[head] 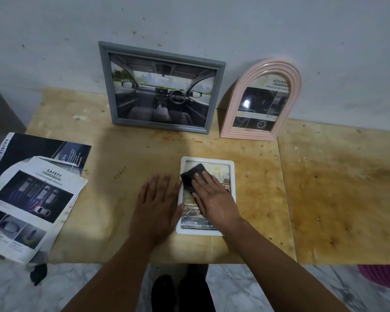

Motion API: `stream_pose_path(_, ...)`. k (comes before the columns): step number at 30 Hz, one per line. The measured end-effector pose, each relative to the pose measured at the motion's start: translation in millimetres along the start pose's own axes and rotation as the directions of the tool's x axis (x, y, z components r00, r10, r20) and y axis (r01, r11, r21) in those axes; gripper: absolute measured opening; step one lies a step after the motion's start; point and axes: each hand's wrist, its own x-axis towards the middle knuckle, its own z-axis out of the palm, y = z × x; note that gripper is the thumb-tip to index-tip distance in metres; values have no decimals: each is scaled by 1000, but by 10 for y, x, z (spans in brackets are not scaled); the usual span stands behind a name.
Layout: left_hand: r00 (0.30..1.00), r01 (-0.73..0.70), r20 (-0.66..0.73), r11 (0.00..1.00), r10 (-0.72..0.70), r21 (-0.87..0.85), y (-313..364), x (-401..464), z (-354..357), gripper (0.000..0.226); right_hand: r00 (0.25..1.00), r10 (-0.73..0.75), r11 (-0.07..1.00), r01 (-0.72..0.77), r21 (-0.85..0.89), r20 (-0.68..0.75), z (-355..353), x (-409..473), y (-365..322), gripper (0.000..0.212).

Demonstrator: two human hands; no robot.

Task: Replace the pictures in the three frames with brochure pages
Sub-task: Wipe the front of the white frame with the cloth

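Observation:
A small white frame (231,164) lies flat on the wooden table, face up, with a brochure page behind its glass. My right hand (214,199) presses a black cloth (193,176) flat onto the glass. My left hand (157,206) lies flat on the table, its fingers against the frame's left edge. A grey frame (104,86) showing a car-interior page leans on the wall. A pink arched frame (296,86) with a brochure page stands to its right. Loose brochure pages (29,199) lie at the table's left.
The wooden table (324,188) has a stained right half and a front edge near my legs. A grey box (0,115) sits at the far left. A purple basket (383,275) shows at the lower right on the marble floor.

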Motion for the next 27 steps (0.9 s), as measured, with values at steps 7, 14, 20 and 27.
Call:
stream_pose_path(7, 1000, 12, 24, 1000, -12, 0, 8, -3, -10, 67, 998, -60, 990, 61, 129, -8, -148, -214, -28, 32)
stream_pose_path(14, 1000, 8, 21, 1000, -8, -9, 5, -12, -25, 66, 811, 499, 355, -512, 782, 305, -744, -154, -158, 25)
stream_pose_path(20, 999, 7, 37, 1000, -7, 0, 9, -17, -46, 67, 634, 284, -828, -215, 517, 719, -997, -181, 138, 39)
stream_pose_path(27, 1000, 5, 6, 1000, -5, -18, 8, -21, -30, 65, 614, 599, -396, -331, 856, 514, -953, -56, 225, 57)
